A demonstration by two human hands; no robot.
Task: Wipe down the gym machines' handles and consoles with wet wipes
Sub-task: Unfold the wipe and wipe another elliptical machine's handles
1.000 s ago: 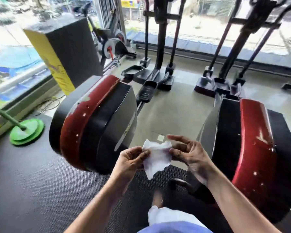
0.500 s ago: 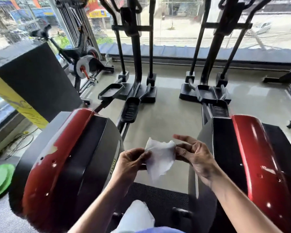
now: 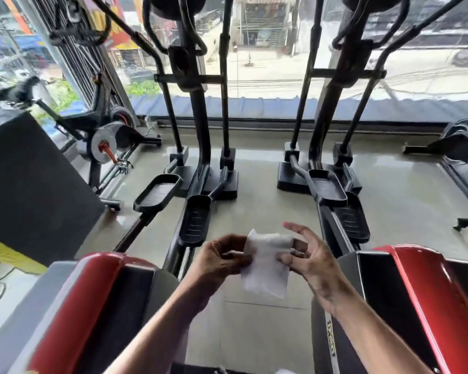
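A white wet wipe (image 3: 265, 263) hangs spread between my two hands, low in the middle of the view. My left hand (image 3: 219, 259) pinches its left edge. My right hand (image 3: 308, 257) pinches its right edge with thumb and lower fingers, the other fingers spread. Two elliptical machines stand ahead: the left elliptical (image 3: 197, 125) and the right elliptical (image 3: 333, 120), with black uprights and swing-arm handles (image 3: 162, 66). Their consoles are cut off at the top edge. Both hands are well short of the handles.
Red and black flywheel housings flank my arms, one at the left (image 3: 97, 309) and one at the right (image 3: 422, 298). Black foot pedals (image 3: 195, 220) lie ahead on the grey floor. A spin bike (image 3: 106, 139) stands at the left by a black-and-yellow block (image 3: 30, 179). Large windows face a street.
The view has tilted upward and moved forward, showing more of the elliptical uprights. The wipe has been pulled wider and flatter between my hands.
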